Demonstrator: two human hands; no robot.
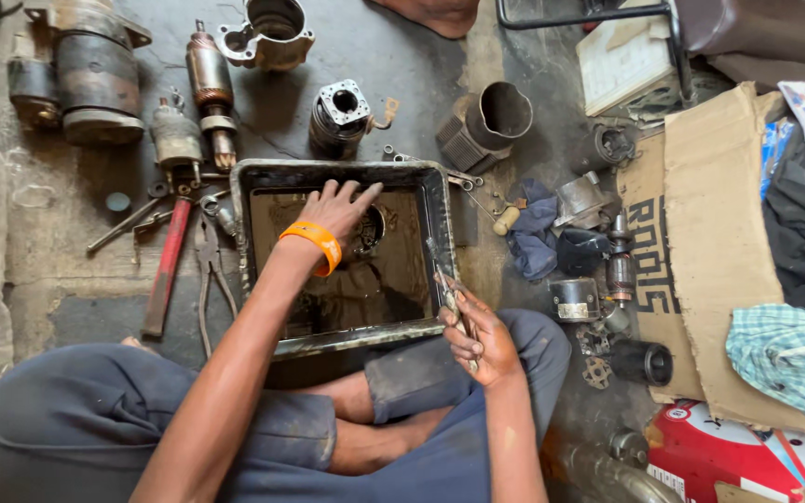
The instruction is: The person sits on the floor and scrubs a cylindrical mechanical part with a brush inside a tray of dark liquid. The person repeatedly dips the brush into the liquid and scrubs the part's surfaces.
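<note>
Left hand (337,212) fingers spread, pressing round part in grimy metal tray (440,200); right hand (479,340) fingers clasp thin brush (443,279).

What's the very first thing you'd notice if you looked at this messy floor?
Right in the middle sits a dark metal tray of murky liquid, with the left hand reaching in onto a round part, an orange wristband just behind it. The right hand holds a thin tool at the tray's right rim. Greasy motor parts ring the tray, like the armature at upper left.
</note>
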